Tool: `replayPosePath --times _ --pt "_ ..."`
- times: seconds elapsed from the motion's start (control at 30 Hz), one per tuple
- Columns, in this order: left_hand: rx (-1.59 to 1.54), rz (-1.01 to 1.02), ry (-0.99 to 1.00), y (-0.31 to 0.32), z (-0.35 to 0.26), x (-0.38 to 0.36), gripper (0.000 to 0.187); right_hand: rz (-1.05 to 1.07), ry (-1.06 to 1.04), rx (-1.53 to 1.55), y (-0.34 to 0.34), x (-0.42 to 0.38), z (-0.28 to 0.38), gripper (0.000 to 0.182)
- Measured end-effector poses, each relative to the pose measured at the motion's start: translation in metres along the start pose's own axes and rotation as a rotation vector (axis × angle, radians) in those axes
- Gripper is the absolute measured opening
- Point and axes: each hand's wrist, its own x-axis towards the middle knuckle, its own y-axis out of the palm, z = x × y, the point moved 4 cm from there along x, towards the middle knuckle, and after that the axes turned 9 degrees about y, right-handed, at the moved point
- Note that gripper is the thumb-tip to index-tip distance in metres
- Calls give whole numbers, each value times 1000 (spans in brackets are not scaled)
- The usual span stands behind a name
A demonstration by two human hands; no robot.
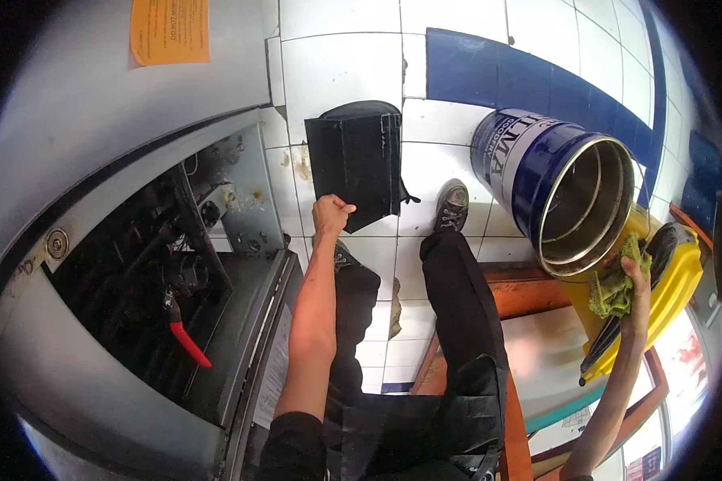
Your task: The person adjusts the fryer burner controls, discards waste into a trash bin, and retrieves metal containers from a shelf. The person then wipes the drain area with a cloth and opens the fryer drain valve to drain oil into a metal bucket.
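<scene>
My left hand (pixel 331 215) is closed on the lower left edge of a flat black case or bag (pixel 353 164), held above the tiled floor. Stretched out to the right, my right hand (pixel 638 276) grips a crumpled green cloth (pixel 611 290). The cloth is beside the rim of a blue and white metal drum (pixel 529 172), whose round mouth faces me. A yellow plastic object with black edging (pixel 662 289) is right behind that hand; I cannot make out its kind.
To the left stands a grey metal cabinet (pixel 128 144) with its front uncovered and a red handle (pixel 189 345) inside. An orange paper (pixel 169 30) is stuck on it. An orange-brown wooden frame (pixel 529 290) stands at my right leg. My shoe (pixel 452 205) is on the white tiles.
</scene>
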Motion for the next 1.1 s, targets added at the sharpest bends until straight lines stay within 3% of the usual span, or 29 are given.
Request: replayPosePath --times 0.1,0.27,0.4,0.43,0.5,0.57,0.8,0.97,1.1 --pt "50 -23 -9 1 3 0 27 -131 -54 -31 8 -8 7 53" --pt "219 25 -133 -13 -11 -27 63 -223 -117 -121 -5 -3 8 45" --pt "117 43 -61 -18 -53 -109 58 -68 -15 -31 -3 7 20 39" --pt "81 85 -55 -16 -59 -129 55 -82 -144 -19 2 1 27 36" --pt "12 167 -107 -19 -78 -172 49 -92 -186 -137 2 2 31 33" --pt "-3 175 -71 -21 -88 -212 44 -16 -170 -23 8 5 31 30" --pt "-150 50 -23 -60 -120 -350 33 22 -104 -26 7 18 30 32" --pt "-143 7 -31 -85 -141 -405 29 168 -32 48 -4 29 17 28" --pt "-218 -6 -86 -83 -146 -432 27 110 -17 84 -12 27 15 26"
